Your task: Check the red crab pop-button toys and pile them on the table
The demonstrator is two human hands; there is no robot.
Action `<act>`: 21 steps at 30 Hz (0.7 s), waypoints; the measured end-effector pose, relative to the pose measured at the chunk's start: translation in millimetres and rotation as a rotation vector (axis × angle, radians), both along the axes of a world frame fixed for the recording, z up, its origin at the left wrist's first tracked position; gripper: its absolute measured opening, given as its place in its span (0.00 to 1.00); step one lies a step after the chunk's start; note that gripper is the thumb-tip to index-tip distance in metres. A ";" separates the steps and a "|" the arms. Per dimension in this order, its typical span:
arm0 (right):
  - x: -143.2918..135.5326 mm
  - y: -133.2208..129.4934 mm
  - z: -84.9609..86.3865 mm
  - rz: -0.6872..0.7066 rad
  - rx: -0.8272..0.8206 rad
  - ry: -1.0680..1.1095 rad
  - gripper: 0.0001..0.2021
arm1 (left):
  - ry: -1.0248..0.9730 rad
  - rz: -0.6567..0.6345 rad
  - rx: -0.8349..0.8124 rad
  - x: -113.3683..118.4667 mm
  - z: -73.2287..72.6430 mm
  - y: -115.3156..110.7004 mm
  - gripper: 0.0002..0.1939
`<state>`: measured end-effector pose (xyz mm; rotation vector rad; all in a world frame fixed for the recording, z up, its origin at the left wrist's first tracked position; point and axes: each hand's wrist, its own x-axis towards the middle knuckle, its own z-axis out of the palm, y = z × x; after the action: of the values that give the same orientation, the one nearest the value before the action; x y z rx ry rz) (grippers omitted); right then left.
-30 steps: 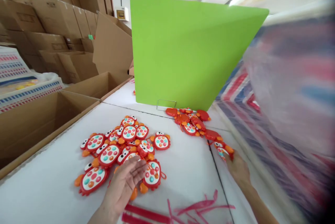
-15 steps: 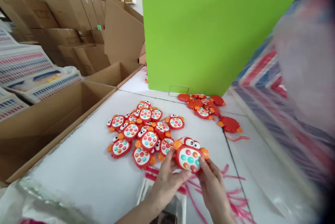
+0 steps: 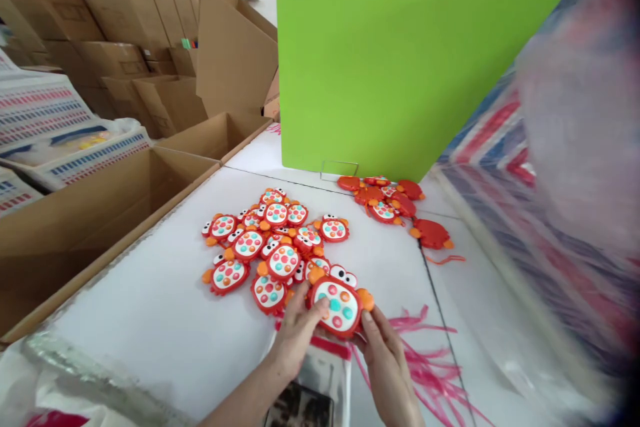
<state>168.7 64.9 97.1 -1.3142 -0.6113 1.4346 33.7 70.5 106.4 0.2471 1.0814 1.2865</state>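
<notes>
A red crab-like toy [image 3: 336, 305] with a white face of coloured buttons, white eyes and orange claws is held between both hands over the white table [image 3: 190, 320]. My left hand [image 3: 295, 337] grips its left side, thumb on the buttons. At its lower right edge, my right hand [image 3: 385, 354] has its fingers closed on it. Just beyond lies a pile of similar toys [image 3: 283, 260], mostly buttons up. Under the hands is a clear pouch with a red edge [image 3: 327, 347] and a dark object [image 3: 300, 407] inside.
More red toys [image 3: 433, 234], several face down, lie by the green board [image 3: 400, 47]. Pink ribbons [image 3: 435, 374] spread at the right. An open cardboard box [image 3: 100, 214] flanks the table's left; wrapped striped bundles [image 3: 500, 140] stand at the right.
Both hands and the toy have moved a little left. The left thumb has shifted onto the toy's buttons, and the right thumb has left its face for the edge.
</notes>
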 end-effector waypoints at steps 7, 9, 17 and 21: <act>73.4 71.5 -18.5 0.092 0.257 -0.776 0.26 | -0.093 0.114 0.117 -32.5 24.2 48.2 0.10; 106.1 107.2 -24.8 0.018 0.241 -0.892 0.30 | -0.163 0.166 0.099 -44.7 31.1 62.2 0.05; 170.7 220.0 -35.6 -0.130 0.096 -1.272 0.39 | -0.166 0.089 0.049 -43.7 27.9 63.4 0.10; 192.3 243.0 -41.0 -0.113 0.048 -1.334 0.32 | -0.122 0.051 0.051 -40.1 21.4 51.0 0.20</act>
<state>361.0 307.9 56.0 -2.1346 -1.3522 0.2594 -6.4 121.5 127.8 0.1779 0.9568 1.3587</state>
